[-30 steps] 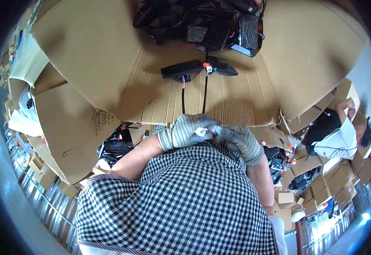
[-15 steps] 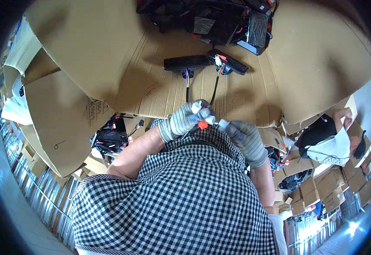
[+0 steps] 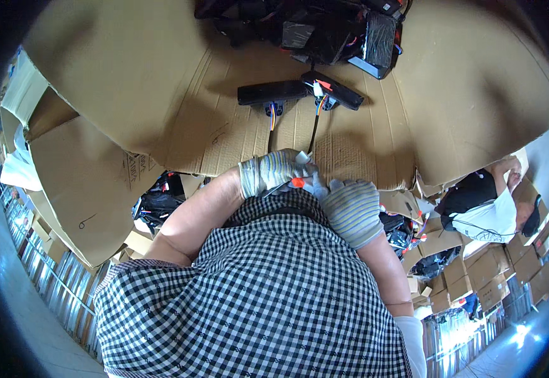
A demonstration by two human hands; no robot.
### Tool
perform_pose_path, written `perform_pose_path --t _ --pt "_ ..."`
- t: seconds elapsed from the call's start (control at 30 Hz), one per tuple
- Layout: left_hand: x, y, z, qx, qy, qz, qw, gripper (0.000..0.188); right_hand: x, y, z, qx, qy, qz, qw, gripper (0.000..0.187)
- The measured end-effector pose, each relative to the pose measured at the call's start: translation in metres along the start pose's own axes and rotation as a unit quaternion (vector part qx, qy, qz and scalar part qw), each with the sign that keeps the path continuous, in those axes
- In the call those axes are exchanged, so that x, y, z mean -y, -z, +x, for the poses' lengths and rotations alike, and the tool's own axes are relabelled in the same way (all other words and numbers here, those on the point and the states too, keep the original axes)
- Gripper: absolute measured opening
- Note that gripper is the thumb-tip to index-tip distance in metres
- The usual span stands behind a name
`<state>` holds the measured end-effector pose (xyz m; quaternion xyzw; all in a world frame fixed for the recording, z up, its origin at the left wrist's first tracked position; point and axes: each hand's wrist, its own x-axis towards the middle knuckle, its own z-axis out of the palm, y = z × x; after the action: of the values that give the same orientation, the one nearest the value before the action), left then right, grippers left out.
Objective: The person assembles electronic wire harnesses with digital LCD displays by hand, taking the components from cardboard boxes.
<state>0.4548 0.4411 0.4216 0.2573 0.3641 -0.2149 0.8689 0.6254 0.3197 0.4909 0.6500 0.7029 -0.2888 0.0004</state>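
Observation:
My left hand (image 3: 273, 172), in a striped grey-tipped glove, is closed round cables and their white connector (image 3: 302, 157). A small orange-red tag (image 3: 298, 183) shows just under its fingers. My right hand (image 3: 352, 209), gloved alike, is closed against the left one, its fingers curled on a white plug that they largely hide. Beyond the hands lie two black oblong units, a left one (image 3: 268, 93) and a tilted right one (image 3: 344, 94) with a white plug and a red tag on it. From each a black cable (image 3: 271, 140) runs toward my left hand.
Under the units spreads a brown cardboard sheet (image 3: 237, 145). A heap of black wrapped parts (image 3: 325, 38) lies at the far side. Cardboard flaps (image 3: 98, 183) stand at left. Boxes of black parts flank me, and a person (image 3: 488, 201) works at right.
My right hand has moved left and turned, closing up against the left hand. The pale plug it held in view is now mostly covered by fingers. The units have barely shifted.

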Motion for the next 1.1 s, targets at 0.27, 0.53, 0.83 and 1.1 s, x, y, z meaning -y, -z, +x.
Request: perform_pose_path --t 0.27,0.53,0.83,1.1 --pt "-0.021 0.001 -0.006 -0.003 0.036 0.000 0.999 0.028 -0.020 0.018 0.002 -0.071 -0.009 -0.021 0.997 0.025" --pt "-0.006 0.000 0.002 0.012 -0.065 0.078 0.995 0.025 -0.011 0.005 0.016 0.062 -0.007 0.002 0.998 0.023" --pt "0.016 0.015 0.009 0.033 -0.044 -0.078 0.995 0.019 -0.006 0.015 0.028 0.090 -0.009 0.088 0.992 0.039" --pt "-0.002 0.012 -0.001 0.037 -0.027 -0.040 0.998 0.022 -0.009 0.006 0.031 0.110 0.001 0.083 0.990 0.037"
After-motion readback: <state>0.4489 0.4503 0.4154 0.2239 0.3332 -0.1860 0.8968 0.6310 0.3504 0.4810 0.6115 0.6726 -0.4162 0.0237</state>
